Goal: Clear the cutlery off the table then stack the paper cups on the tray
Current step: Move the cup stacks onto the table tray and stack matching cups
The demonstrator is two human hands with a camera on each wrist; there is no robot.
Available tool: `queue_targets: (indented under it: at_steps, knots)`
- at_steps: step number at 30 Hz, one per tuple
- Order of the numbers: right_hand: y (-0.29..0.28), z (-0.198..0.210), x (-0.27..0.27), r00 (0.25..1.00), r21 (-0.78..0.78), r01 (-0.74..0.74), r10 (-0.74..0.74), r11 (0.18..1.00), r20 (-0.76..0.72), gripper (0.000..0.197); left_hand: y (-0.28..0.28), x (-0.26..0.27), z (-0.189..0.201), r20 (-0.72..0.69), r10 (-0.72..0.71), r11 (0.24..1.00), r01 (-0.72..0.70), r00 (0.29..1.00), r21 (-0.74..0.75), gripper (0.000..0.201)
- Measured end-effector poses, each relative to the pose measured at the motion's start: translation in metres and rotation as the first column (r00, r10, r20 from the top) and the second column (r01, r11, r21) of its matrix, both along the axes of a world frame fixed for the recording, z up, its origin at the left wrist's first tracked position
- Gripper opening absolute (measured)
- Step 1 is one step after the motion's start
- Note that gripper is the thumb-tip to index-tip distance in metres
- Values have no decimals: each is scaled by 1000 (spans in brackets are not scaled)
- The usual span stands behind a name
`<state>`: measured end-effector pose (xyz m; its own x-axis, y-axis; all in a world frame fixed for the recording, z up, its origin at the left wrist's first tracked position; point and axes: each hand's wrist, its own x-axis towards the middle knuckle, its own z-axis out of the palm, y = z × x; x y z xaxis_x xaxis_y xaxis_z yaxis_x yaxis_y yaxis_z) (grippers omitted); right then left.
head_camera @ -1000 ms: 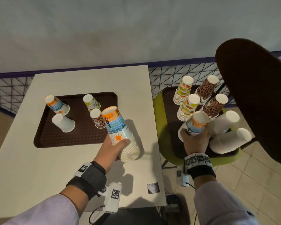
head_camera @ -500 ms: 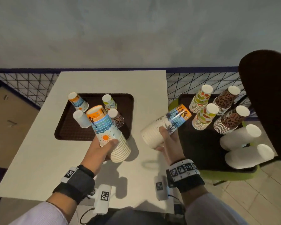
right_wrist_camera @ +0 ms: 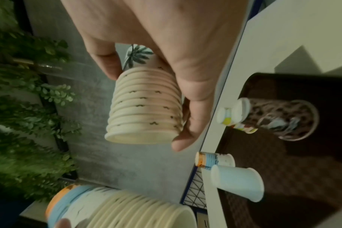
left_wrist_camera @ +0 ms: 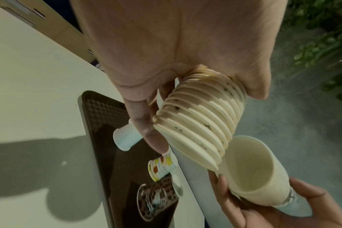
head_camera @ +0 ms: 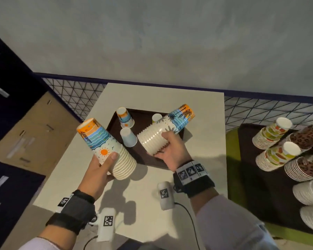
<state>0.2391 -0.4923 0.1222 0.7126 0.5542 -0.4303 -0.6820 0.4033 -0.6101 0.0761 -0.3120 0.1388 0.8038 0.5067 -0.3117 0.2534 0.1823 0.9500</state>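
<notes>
My left hand (head_camera: 106, 160) grips a tilted stack of sun-and-wave paper cups (head_camera: 105, 143) above the table's near left. My right hand (head_camera: 167, 147) grips a second stack, with palm prints (head_camera: 165, 127), lying nearly level over the brown tray (head_camera: 141, 114). The two stacks are apart. On the tray stand single upturned cups: a sun cup (head_camera: 124, 117), a pale blue cup (head_camera: 128, 137) and a leopard cup (right_wrist_camera: 279, 118). The left wrist view shows my stack's rims (left_wrist_camera: 201, 120) close to the other stack's open mouth (left_wrist_camera: 254, 169). I see no cutlery.
At the right, a second dark tray (head_camera: 246, 156) on a green chair carries fruit-print stacks (head_camera: 271, 134), leopard stacks (head_camera: 304, 136) and white stacks (head_camera: 309, 193). A wire mesh fence (head_camera: 76, 94) runs behind the white table (head_camera: 70, 159). Cardboard boxes (head_camera: 34, 127) sit at the left.
My right hand lifted the palm-print stack off the chair's tray and carried it left, over the table's tray. My left hand kept its stack and raised it slightly.
</notes>
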Motion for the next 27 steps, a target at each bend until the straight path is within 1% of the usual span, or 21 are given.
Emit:
queue_targets:
  at_steps: [1, 4, 6, 8, 10, 12, 15, 19, 23, 25, 26, 27]
  knots:
    - [16, 3, 3, 999, -8, 10, -10, 1000, 31, 62, 11, -2, 1, 2, 2, 1000, -2, 1000, 0, 93]
    - [63, 14, 11, 992, -71, 83, -75, 994, 105, 59, 45, -7, 6, 12, -19, 1000, 19, 1000, 4, 71]
    - [93, 22, 19, 984, -82, 131, -120, 988, 131, 52, 69, -9, 7, 11, -29, 1000, 29, 1000, 7, 66]
    - [120, 29, 28, 970, -116, 191, -169, 975, 176, 56, 93, -10, 7, 14, -29, 1000, 29, 999, 4, 65]
    - [148, 28, 40, 948, -206, 243, -187, 948, 256, 62, 115, -10, 6, 8, -28, 1000, 28, 1000, -3, 69]
    - [174, 26, 50, 918, -326, 294, -170, 898, 359, 65, 136, -8, 5, -1, -23, 1000, 23, 1000, -6, 76]
    - [212, 0, 73, 865, -486, 370, -103, 792, 491, 70, 170, -1, 4, -8, -24, 1000, 24, 1000, -1, 95]
    - [244, -9, 90, 832, -604, 396, 8, 692, 555, 79, 199, 11, 1, 30, 9, 1000, -9, 1000, -5, 112]
    - [265, -23, 95, 796, -668, 384, 138, 637, 589, 73, 211, 24, 0, 50, -13, 1000, 12, 999, 15, 113]
    - [275, -33, 99, 792, -710, 368, 198, 600, 578, 74, 215, 30, -4, 49, -22, 1000, 23, 999, -17, 113]
    - [279, -39, 101, 801, -738, 343, 229, 581, 553, 74, 216, 32, -7, 41, -25, 999, 27, 999, -32, 107]
    - [281, -43, 102, 817, -767, 302, 261, 566, 514, 75, 218, 34, -10, 35, -35, 999, 36, 999, -38, 97]
